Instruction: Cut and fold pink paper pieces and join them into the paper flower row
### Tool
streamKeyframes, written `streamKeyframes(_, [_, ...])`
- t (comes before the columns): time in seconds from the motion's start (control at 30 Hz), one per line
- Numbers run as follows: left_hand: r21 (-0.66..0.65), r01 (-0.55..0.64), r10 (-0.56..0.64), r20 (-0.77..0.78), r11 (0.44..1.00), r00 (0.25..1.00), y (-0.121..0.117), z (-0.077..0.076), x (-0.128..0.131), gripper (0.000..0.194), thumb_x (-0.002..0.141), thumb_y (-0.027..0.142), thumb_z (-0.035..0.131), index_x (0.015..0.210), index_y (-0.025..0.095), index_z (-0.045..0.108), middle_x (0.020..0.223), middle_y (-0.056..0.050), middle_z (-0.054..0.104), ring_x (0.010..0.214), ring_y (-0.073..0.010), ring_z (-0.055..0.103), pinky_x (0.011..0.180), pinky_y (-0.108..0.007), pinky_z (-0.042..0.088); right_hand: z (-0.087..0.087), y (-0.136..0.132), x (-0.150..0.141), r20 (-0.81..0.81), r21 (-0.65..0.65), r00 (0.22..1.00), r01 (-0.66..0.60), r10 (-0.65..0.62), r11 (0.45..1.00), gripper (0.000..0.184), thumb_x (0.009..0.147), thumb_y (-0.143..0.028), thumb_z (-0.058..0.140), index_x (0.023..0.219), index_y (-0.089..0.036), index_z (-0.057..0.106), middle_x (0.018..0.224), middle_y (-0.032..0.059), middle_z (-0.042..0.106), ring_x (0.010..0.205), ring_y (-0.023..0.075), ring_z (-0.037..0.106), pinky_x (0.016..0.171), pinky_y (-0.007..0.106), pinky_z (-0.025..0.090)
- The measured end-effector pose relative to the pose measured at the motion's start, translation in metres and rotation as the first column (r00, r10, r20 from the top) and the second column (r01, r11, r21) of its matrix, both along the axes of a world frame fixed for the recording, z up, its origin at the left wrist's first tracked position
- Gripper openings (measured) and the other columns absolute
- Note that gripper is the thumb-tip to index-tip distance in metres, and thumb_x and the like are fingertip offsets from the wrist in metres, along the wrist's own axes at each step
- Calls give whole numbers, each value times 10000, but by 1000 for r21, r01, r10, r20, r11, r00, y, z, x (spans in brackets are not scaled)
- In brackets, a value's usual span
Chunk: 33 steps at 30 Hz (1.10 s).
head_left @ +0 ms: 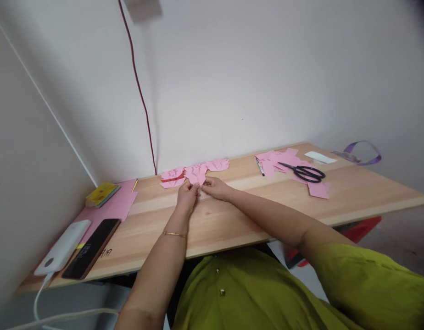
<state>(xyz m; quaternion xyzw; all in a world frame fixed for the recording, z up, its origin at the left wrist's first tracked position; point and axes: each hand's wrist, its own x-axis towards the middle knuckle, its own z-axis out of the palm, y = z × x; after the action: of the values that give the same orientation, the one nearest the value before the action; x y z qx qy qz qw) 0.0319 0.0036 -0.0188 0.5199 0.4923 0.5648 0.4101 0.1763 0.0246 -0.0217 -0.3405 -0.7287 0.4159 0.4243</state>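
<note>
A pink paper cutout (pixel 196 173) lies near the back of the wooden table, its lower edge pinched by my left hand (pixel 187 195). My right hand (pixel 214 188) closes its fingertips on the right side of that same edge. More pink cutouts (pixel 217 165) sit right behind it, some with darker marks. To the left, another pink cutout (pixel 172 183) rests below a red strip (pixel 172 179).
On the right, black-handled scissors (pixel 306 173) lie over pink paper scraps (pixel 318 190), near a pen (pixel 260 167) and a white slip (pixel 320 157). On the left are a phone (pixel 91 250), a white power bank (pixel 64 247), a yellow packet (pixel 102 194) and pink sheets (pixel 124 206).
</note>
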Motion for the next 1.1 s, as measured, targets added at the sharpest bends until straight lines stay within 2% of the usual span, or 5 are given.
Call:
streamKeyframes(0.3, [-23, 44, -42, 91, 999, 995, 1, -2, 1, 246, 656, 353, 716, 674, 161, 563, 502, 51, 488, 467, -81, 454, 506, -220, 390, 1, -1, -1, 24, 9, 995, 100, -100, 995, 201, 771, -333, 554, 799, -141, 610, 704, -4, 595, 661, 122, 513, 642, 241, 403])
streamKeyframes(0.43, [-35, 81, -76, 112, 996, 991, 3, -3, 1, 227, 644, 318, 721, 740, 150, 603, 534, 45, 511, 480, -77, 466, 513, -214, 397, -1, 2, 0, 17, 10, 993, 120, -120, 993, 210, 769, -347, 557, 802, -146, 606, 717, -5, 588, 678, 126, 513, 657, 249, 403])
streamKeyframes(0.67, [-44, 106, -100, 122, 993, 987, 4, -6, 1, 247, 634, 304, 735, 790, 152, 617, 571, 37, 540, 480, -71, 470, 500, -207, 391, 0, 1, -1, -91, -36, 993, 73, -76, 997, 182, 751, -330, 571, 824, -169, 526, 645, -53, 503, 597, 97, 451, 573, 219, 369])
streamKeyframes(0.93, [-81, 134, -121, 143, 988, 982, 4, -8, 1, 278, 622, 344, 755, 714, 138, 594, 566, 3, 569, 507, -92, 528, 534, -230, 431, 1, 0, -2, -164, -112, 985, 30, -48, 993, 190, 733, -314, 596, 827, -158, 541, 647, -48, 511, 560, 80, 431, 544, 214, 368])
streamKeyframes(1.1, [-74, 141, -131, 120, 987, 984, 4, -8, 1, 307, 627, 380, 760, 690, 131, 593, 569, -12, 587, 504, -88, 524, 539, -227, 428, 0, 0, -2, -196, -125, 981, -15, -10, 992, 236, 733, -325, 606, 876, -147, 546, 685, -32, 545, 593, 92, 485, 575, 226, 405])
